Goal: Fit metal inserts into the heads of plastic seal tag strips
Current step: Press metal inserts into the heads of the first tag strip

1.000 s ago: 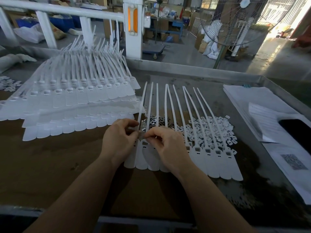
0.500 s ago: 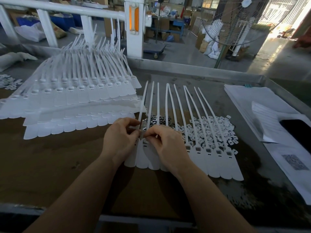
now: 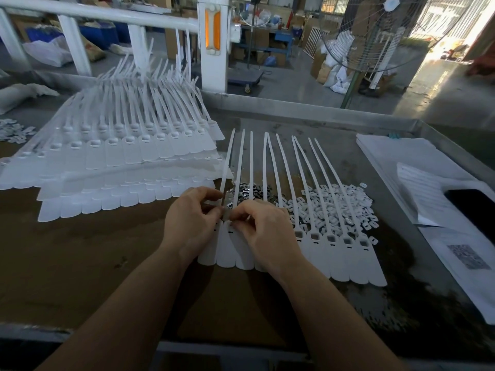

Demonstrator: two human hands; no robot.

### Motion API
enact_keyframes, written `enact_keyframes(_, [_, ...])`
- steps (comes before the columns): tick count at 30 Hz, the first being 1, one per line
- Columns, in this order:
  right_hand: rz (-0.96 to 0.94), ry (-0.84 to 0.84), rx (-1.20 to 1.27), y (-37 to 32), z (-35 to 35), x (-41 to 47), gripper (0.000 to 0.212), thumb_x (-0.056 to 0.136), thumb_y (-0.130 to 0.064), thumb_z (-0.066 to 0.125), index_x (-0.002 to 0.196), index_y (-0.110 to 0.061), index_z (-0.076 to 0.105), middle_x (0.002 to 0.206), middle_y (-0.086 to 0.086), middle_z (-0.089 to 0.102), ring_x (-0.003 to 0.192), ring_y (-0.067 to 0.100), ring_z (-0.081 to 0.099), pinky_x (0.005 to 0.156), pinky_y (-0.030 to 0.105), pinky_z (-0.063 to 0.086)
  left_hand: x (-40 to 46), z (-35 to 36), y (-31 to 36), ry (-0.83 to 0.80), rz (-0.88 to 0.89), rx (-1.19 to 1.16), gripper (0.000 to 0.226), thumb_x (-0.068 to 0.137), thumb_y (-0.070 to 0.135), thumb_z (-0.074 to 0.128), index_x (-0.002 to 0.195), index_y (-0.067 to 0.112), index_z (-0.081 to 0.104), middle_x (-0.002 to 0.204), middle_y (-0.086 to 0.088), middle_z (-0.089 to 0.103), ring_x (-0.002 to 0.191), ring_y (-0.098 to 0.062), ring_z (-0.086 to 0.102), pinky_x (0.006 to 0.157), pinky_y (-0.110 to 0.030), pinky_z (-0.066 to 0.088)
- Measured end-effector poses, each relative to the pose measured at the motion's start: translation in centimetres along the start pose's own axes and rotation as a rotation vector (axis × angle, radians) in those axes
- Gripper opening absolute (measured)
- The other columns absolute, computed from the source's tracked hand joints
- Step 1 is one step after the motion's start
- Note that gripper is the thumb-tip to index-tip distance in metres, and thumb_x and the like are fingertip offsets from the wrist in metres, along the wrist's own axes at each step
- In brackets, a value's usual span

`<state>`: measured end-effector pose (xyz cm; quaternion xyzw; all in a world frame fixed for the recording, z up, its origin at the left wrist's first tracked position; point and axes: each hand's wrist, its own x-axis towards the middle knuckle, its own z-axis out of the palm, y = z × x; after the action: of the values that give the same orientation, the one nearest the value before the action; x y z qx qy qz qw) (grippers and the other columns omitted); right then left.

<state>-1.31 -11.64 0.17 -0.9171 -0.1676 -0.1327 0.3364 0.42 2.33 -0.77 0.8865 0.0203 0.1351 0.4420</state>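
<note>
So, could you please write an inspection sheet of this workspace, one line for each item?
Surface: dark worn tabletop with a raised metal rim.
Job's things: a joined row of white seal tag strips under the hands; loose metal inserts and small white plastic pieces heaped behind it; stacked strip rows at left.
Clutter: paper sheets and a dark flat object at right.
Grippers: left hand and right hand both pinch at a strip head near the row's left end.
Cables: nothing seen.
Surroundings: white railing, standing fan, trolley, workshop floor.
</note>
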Motion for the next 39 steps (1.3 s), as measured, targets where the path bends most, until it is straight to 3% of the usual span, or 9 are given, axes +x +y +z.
enact_keyframes(8, [-0.081, -0.039, -0.144, -0.1, -0.2, -0.6, 0.02, 0.087, -0.013, 0.053, 0.094, -0.019, 0.07, 0.096, -0.004, 0.062, 0.097, 0.015, 0.051, 0.088, 0.034, 0.034, -0.1, -0.2, 0.1, 0.0, 0.017, -0.006, 0.023, 0.083, 0.014, 0.067, 0.105, 0.021, 0.064, 0.106, 0.001, 0.065, 0.093, -0.01, 0.06, 0.082, -0.028, 0.05])
enact_keyframes(12, [-0.114, -0.03, -0.157, 0.1, -0.5, -0.9, 0.027, 0.082, -0.005, 0.054, 0.095, -0.019, 0.072, 0.099, -0.004, 0.063, 0.099, 0.016, 0.051, 0.087, 0.034, 0.033, -0.2, -0.1, 0.1, 0.001, 0.015, -0.002, 0.022, 0.084, 0.014, 0.067, 0.105, 0.021, 0.065, 0.105, 0.001, 0.065, 0.091, -0.009, 0.06, 0.077, -0.023, 0.047])
enact_keyframes(18, [0.064, 0.339, 0.021, 1.2, -1.8, -0.9, 0.017, 0.085, 0.0, 0.06, 0.094, -0.01, 0.07, 0.091, 0.0, 0.064, 0.087, 0.015, 0.058, 0.086, 0.045, 0.047, -0.1, 0.0, 0.1, -0.009, -0.011, -0.004, 0.025, 0.084, 0.016, 0.066, 0.109, 0.022, 0.064, 0.108, 0.002, 0.063, 0.095, -0.009, 0.058, 0.076, -0.017, 0.043])
enact_keyframes(24, [0.35, 0.467, -0.072, 2.8, -3.5, -0.9, 0.018, 0.088, -0.007, 0.057, 0.101, -0.015, 0.067, 0.1, -0.003, 0.065, 0.097, 0.016, 0.058, 0.093, 0.044, 0.044, -0.1, 0.0, 0.2, -0.002, -0.014, -0.011, 0.025, 0.085, 0.017, 0.066, 0.109, 0.022, 0.064, 0.109, 0.003, 0.063, 0.095, -0.008, 0.058, 0.08, -0.019, 0.044])
enact_keyframes(30, [0.46, 0.359, -0.201, 3.3, -3.7, -0.9, 0.017, 0.088, -0.014, 0.059, 0.101, -0.022, 0.066, 0.106, -0.004, 0.06, 0.101, 0.015, 0.053, 0.098, 0.044, 0.037, 0.0, 0.0, 0.1, -0.002, -0.028, -0.013, 0.025, 0.085, 0.016, 0.065, 0.109, 0.022, 0.064, 0.111, 0.002, 0.063, 0.1, -0.011, 0.058, 0.083, -0.024, 0.046])
enact_keyframes(34, [0.403, 0.303, -0.251, 3.3, -3.4, -0.9, 0.015, 0.086, -0.018, 0.061, 0.099, -0.022, 0.067, 0.107, -0.002, 0.058, 0.103, 0.016, 0.052, 0.098, 0.035, 0.032, 0.0, 0.1, 0.1, 0.003, -0.02, 0.012, 0.025, 0.086, 0.016, 0.064, 0.11, 0.022, 0.064, 0.11, 0.002, 0.063, 0.096, -0.009, 0.057, 0.075, -0.016, 0.041])
enact_keyframes(39, [0.398, 0.207, -0.402, 3.1, -3.1, -0.6, 0.028, 0.092, -0.027, 0.051, 0.119, -0.031, 0.06, 0.12, -0.002, 0.048, 0.114, 0.016, 0.043, 0.098, 0.037, 0.03, 0.0, 0.1, 0.1, 0.003, -0.018, 0.006, 0.025, 0.085, 0.016, 0.065, 0.11, 0.021, 0.064, 0.111, 0.001, 0.063, 0.095, -0.009, 0.057, 0.075, -0.016, 0.041])
